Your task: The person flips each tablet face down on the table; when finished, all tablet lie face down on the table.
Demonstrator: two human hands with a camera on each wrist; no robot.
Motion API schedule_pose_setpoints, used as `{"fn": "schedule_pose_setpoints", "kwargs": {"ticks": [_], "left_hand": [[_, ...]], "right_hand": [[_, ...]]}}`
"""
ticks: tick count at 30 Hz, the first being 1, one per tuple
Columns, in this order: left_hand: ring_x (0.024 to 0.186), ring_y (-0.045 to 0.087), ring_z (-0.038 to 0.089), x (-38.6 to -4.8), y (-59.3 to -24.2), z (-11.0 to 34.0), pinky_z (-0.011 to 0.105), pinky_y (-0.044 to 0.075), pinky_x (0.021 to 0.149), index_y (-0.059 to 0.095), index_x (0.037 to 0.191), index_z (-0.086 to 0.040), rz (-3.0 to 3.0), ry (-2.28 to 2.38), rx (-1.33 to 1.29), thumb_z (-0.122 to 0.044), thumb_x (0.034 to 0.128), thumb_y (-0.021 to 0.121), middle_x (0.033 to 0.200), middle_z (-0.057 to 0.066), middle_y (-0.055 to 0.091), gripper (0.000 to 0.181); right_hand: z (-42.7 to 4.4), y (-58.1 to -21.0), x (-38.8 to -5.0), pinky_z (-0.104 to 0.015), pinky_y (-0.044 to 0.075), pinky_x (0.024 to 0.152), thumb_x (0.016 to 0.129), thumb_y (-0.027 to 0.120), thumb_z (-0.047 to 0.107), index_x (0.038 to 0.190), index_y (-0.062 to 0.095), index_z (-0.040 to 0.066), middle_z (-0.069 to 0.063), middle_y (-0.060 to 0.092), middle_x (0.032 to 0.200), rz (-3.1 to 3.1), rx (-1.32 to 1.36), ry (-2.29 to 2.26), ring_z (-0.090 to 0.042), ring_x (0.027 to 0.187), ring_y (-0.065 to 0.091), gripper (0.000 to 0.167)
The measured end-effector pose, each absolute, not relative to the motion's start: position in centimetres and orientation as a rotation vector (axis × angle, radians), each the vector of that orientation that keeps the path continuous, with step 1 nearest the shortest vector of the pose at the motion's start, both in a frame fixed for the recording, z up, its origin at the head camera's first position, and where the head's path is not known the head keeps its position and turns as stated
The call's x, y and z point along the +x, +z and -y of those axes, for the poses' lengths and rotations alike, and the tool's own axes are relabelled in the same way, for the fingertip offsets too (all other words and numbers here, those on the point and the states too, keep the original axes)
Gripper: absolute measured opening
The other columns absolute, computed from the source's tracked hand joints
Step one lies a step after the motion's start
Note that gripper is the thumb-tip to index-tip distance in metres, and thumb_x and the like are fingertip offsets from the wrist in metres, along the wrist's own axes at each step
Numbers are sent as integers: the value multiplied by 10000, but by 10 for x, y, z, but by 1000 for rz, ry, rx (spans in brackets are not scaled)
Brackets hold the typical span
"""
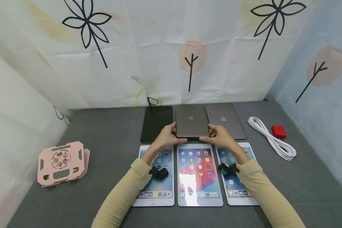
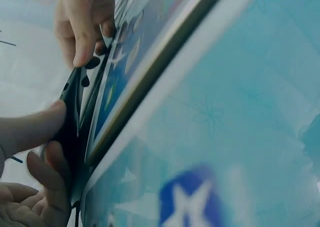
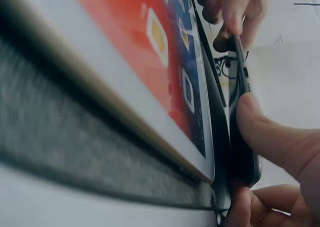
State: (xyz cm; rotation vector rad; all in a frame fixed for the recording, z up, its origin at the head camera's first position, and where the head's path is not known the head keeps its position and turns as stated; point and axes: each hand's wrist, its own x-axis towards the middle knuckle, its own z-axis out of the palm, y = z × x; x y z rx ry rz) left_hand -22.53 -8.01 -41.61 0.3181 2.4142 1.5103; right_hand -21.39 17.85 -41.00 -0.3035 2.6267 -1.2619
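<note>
A dark grey tablet (image 1: 191, 120) lies back side up, its near edge slightly raised, in the middle of the back row. My left hand (image 1: 168, 135) grips its near left corner, and my right hand (image 1: 217, 135) grips the near right one. Both wrist views show each thumb on the grey back, with the other fingers curled at the edge and underside; from the left wrist, the left thumb (image 2: 37, 129) is close up. To the left lies a black-screened tablet (image 1: 157, 122); another grey tablet (image 1: 225, 118) lies face down to the right.
In front, three white tablets with lit screens form a row: left (image 1: 167, 164), middle (image 1: 198, 164), right (image 1: 229, 177); forearms cross the outer two. Pink plastic panels (image 1: 71, 158) lie at the left. A coiled white cable (image 1: 276, 144) and a red charger (image 1: 278, 131) lie right.
</note>
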Motion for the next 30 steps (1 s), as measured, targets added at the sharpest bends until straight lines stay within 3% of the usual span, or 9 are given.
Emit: {"fn": "schedule_pose_setpoints", "kwargs": {"ticks": [5, 9, 15, 24, 30], "left_hand": [[908, 675, 183, -233, -419, 83, 377, 548, 938, 264, 1600, 14, -2548, 1343, 376, -216, 814, 879, 1077, 147, 721, 1024], [696, 582, 151, -236, -419, 84, 286, 491, 749, 290, 1591, 16, -2560, 1289, 388, -225, 793, 899, 829, 70, 673, 1032], [506, 368, 76, -240, -421, 86, 242, 341, 559, 267, 1584, 53, -2565, 1217, 381, -263, 772, 915, 591, -37, 518, 1086], [438, 325, 66, -242, -420, 87, 240, 285, 481, 234, 1600, 37, -2538, 1184, 380, -268, 768, 914, 497, -45, 465, 1117], [414, 270, 66, -244, -420, 86, 219, 227, 437, 240, 1608, 9, -2536, 1139, 370, -283, 790, 896, 466, -60, 381, 1089]], "right_hand": [[-176, -410, -214, -332, 380, 712, 917, 782, 232, 1454, 411, -181, -42, 406, 739, -2704, -371, -1163, -183, 689, 385, 773], [-173, -411, -214, -321, 359, 683, 909, 789, 223, 1359, 491, -181, -35, 367, 698, -2731, -387, -1107, -168, 633, 318, 674], [-166, -406, -212, -343, 378, 710, 925, 771, 275, 1426, 389, -245, -101, 408, 796, -2782, -407, -900, -192, 697, 355, 817], [-165, -405, -215, -356, 389, 746, 926, 766, 307, 1294, 489, -203, -111, 408, 811, -2777, -384, -827, -206, 731, 375, 688], [-165, -404, -218, -340, 391, 724, 924, 760, 308, 1298, 495, -193, -114, 421, 819, -2770, -386, -804, -205, 738, 391, 678]]}}
